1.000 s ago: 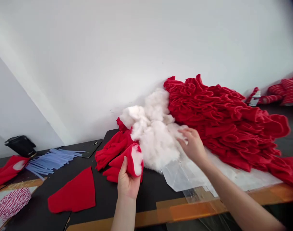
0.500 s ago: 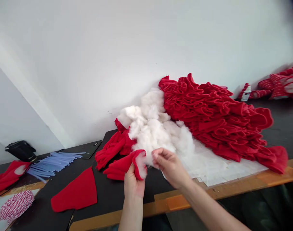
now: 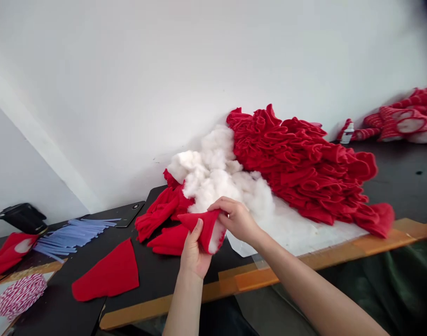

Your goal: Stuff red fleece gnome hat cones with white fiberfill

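My left hand grips a red felt cone from below, its open end showing white stuffing. My right hand is closed on the cone's upper edge, fingers pressed at the opening. Right behind them lies a heap of white stuffing on clear plastic sheets. A large pile of red felt pieces rises to the right of the stuffing.
A flat red felt piece lies on the black table at left. Further left are blue sticks, a phone, a black device and red-white twine. Striped red items and a small bottle sit far right.
My right hand left the stuffing heap with a tuft, came to the cone in my left hand and now pinches the cone's opening. The cone has tilted upward.
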`<state>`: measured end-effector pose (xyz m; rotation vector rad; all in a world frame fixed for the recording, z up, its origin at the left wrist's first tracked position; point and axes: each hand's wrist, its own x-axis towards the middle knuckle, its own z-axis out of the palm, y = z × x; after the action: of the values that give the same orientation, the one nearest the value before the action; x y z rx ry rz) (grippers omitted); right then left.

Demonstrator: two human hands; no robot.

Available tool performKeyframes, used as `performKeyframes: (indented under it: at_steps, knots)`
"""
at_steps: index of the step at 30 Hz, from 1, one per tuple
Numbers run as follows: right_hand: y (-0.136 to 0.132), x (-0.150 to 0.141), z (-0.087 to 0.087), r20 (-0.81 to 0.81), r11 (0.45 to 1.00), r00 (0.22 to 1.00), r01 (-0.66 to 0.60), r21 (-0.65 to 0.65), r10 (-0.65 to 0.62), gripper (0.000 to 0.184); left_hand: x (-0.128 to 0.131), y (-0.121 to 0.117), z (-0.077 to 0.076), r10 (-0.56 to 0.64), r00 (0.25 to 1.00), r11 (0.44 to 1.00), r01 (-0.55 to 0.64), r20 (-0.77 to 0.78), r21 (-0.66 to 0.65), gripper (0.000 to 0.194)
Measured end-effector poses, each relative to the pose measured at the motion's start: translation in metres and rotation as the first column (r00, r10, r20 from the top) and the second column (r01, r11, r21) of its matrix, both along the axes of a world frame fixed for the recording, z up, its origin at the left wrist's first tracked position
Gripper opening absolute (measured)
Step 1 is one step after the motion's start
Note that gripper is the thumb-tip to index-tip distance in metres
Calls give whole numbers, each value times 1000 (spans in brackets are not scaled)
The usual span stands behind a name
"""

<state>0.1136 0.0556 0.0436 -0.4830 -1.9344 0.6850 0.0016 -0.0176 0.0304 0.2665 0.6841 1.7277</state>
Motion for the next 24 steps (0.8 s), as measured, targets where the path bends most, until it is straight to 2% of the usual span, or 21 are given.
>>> performKeyframes:
  at_steps: [2, 4, 5, 7, 10, 12, 13, 16, 18, 20, 22, 24]
  knots:
    - [-3, 0, -1, -67, 991, 991, 118, 60, -114, 32, 5, -4, -2, 3, 997, 999, -1, -74, 40, 47]
    - [-3, 2, -7, -151, 986, 978, 154, 70, -142, 32, 9, -8, -6, 14, 989, 999, -7, -149, 52, 53]
    - [-2, 2, -10, -191, 988, 971, 149, 31, -141, 31, 11, -9, -9, 32, 982, 999, -23, -185, 50, 55]
    - [-3, 3, -19, -275, 982, 947, 132, -138, -166, 27, 14, -10, -14, 93, 963, 995, -81, -253, 59, 57]
    - [-7, 5, -29, -339, 922, 914, 83, -379, -222, 16, 15, -11, -19, 164, 935, 985, -135, -313, 111, 59]
    - [-12, 8, -31, -335, 912, 926, 23, -409, -174, 14, 14, -13, -20, 151, 933, 986, -120, -326, 115, 59]
    - [-14, 11, -31, -335, 903, 935, -40, -427, -117, 20, 14, -15, -21, 140, 935, 988, -109, -324, 113, 60]
    - [-19, 16, -33, -340, 818, 939, -238, -523, 55, 48, 17, -18, -23, 114, 953, 989, -83, -281, 121, 60]
    - [-20, 16, -37, -338, 782, 940, -252, -571, 57, 42, 21, -19, -24, 89, 974, 991, -66, -208, 116, 58]
    - [-21, 16, -43, -323, 791, 947, -202, -577, 7, 27, 25, -19, -25, 51, 994, 996, -44, -101, 73, 54]
    - [-26, 16, -50, -316, 815, 948, -147, -561, -46, 25, 27, -18, -24, 27, 1000, 1000, -27, 11, 2, 44]
    - [-37, 18, -56, -296, 873, 942, -9, -488, -156, 28, 26, -16, -24, 53, 995, 998, -50, 82, -45, 37]
